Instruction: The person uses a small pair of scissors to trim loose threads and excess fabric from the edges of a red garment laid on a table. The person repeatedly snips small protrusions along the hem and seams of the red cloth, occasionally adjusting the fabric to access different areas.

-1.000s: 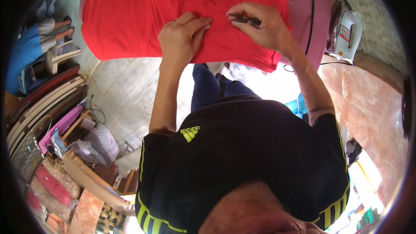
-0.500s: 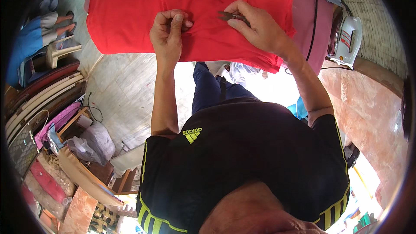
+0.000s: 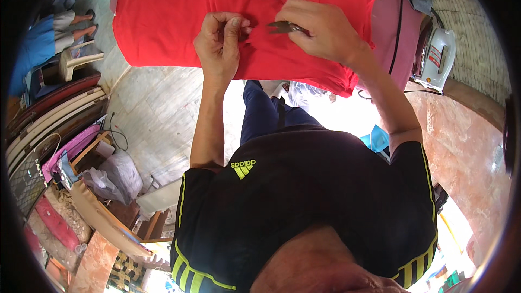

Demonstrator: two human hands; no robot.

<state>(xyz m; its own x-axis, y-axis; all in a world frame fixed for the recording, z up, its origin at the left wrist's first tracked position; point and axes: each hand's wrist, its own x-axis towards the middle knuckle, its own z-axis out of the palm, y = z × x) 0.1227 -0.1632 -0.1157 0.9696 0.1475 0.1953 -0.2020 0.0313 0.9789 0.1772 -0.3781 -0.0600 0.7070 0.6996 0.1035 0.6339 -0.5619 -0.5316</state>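
Observation:
Red cloth (image 3: 157, 21) lies spread over a maroon-covered table (image 3: 384, 38) in front of me, its near edge hanging toward my legs. My right hand (image 3: 328, 30) is wrapped round small dark metal thread snips (image 3: 285, 27), whose blades point left toward my other hand. Just left of the blade tips, my left hand (image 3: 220, 46) is held over the cloth with its thumb and fingers pinched together. Whatever sits in that pinch is too small to make out. A short gap separates the snips from my left fingers.
A white iron (image 3: 442, 57) stands at the table's right side, with a black cord (image 3: 398, 27) crossing the maroon cover. At far left a person in blue (image 3: 38, 49) is beside a cream plastic chair (image 3: 81, 61). Stacked boards (image 3: 59, 114) and plastic bags (image 3: 119, 176) line the left.
My left hand has shifted slightly right, closer to the snips. My right hand has turned a little, and the snips' blades have moved slightly left. The whole view has shifted slightly.

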